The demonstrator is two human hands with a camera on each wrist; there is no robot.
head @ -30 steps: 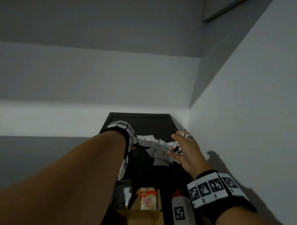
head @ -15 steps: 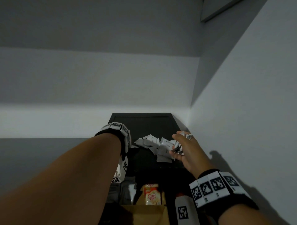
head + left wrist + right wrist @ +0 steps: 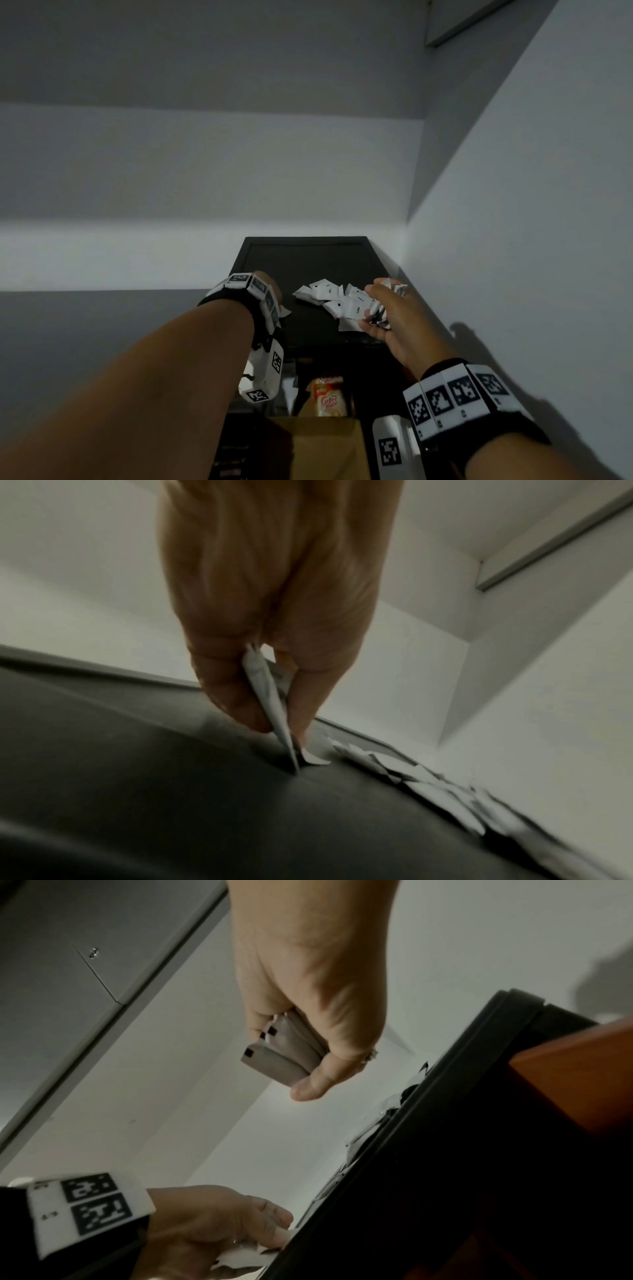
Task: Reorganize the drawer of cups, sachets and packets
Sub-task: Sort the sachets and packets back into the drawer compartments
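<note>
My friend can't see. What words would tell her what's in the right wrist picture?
A right hand grips a small stack of white sachets above a black tray. Below it, the left hand, with a marker wristband, touches more sachets at the tray's edge, and a white wall is behind.

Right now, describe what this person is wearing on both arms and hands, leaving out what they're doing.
Both forearms are bare, with no sleeves or gloves. The left wrist carries a black band ringed with white square tiles printed with black coded patterns, and a white camera block with the same patterns hangs beneath it. The right wrist wears a matching band and block. A ring shows on a right-hand finger.
</note>
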